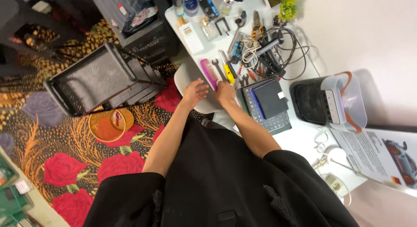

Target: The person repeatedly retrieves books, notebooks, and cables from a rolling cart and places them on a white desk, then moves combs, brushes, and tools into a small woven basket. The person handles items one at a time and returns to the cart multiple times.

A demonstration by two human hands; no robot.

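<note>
White box [191,37], maybe w/ label, top

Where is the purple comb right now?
The purple comb lies on the white table in the upper middle of the head view, between the left hand and the right hand, beside a wrench.

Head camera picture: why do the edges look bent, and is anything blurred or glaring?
Head view: a wide lens bows the table edge and stretches the corners; the white tabletop and wall are bright, close to washed out; the fan casts a soft shadow to its right; the left hand and right hand near the comb look slightly soft; the dark jacket shows little detail.
</note>
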